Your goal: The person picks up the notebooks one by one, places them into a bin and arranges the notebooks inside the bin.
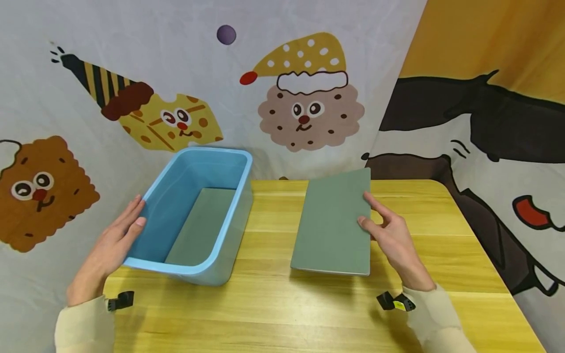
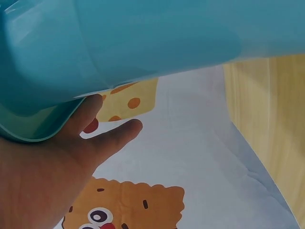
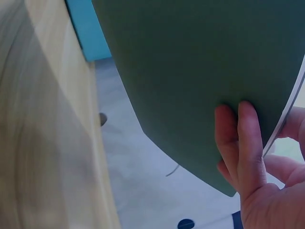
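A light blue plastic bin (image 1: pixel 241 215) stands on the left part of the table. My left hand (image 1: pixel 114 242) holds its left rim, the thumb over the inner side and fingers outside; two of those fingers (image 2: pixel 116 136) show under the bin in the left wrist view. Flat on the bin's floor lies a grey-green notebook (image 1: pixel 203 228). Another grey-green notebook (image 1: pixel 333 225) is raised and tilted to the bin's right. My right hand (image 1: pixel 395 238) pinches its right edge between thumb and fingers. White page edges show along its side in the right wrist view.
The wooden table (image 1: pixel 273 314) has a rounded far right corner. A cloth (image 1: pixel 238 113) printed with cartoon figures hangs behind and at both sides. Black wrist cameras sit by each cream sleeve (image 1: pixel 434 314).
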Action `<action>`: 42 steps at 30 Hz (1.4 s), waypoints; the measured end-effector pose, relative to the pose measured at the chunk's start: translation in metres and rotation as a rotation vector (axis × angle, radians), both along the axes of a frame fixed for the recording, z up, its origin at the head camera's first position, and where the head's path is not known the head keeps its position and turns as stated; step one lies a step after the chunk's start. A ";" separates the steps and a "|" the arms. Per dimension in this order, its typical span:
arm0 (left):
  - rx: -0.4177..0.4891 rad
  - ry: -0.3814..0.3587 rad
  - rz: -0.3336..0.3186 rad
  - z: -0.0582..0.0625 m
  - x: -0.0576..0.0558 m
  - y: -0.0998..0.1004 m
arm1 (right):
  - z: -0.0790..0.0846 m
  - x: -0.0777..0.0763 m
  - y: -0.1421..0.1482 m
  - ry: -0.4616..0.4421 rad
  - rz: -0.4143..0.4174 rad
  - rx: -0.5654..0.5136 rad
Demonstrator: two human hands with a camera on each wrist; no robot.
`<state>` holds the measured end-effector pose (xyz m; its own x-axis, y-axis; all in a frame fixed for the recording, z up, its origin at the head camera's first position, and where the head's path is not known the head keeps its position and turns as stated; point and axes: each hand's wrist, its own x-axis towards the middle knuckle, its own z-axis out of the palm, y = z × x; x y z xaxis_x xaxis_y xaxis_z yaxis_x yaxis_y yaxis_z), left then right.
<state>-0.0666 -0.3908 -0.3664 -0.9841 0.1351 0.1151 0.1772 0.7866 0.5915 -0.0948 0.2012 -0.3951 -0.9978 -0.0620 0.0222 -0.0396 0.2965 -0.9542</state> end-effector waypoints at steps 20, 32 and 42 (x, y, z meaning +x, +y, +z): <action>-0.002 -0.023 0.014 0.002 0.000 0.001 | 0.033 0.021 -0.039 0.087 -0.052 -0.415; 0.001 -0.033 0.017 0.001 0.001 0.000 | 0.039 0.021 -0.091 0.028 -0.017 -0.568; 0.018 -0.006 0.002 0.001 0.001 0.000 | 0.046 0.014 -0.133 0.015 0.035 -0.648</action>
<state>-0.0656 -0.3909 -0.3650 -0.9851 0.1307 0.1116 0.1717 0.7764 0.6064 -0.0806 0.0677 -0.3492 -0.9948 -0.0635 0.0800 -0.0537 -0.3408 -0.9386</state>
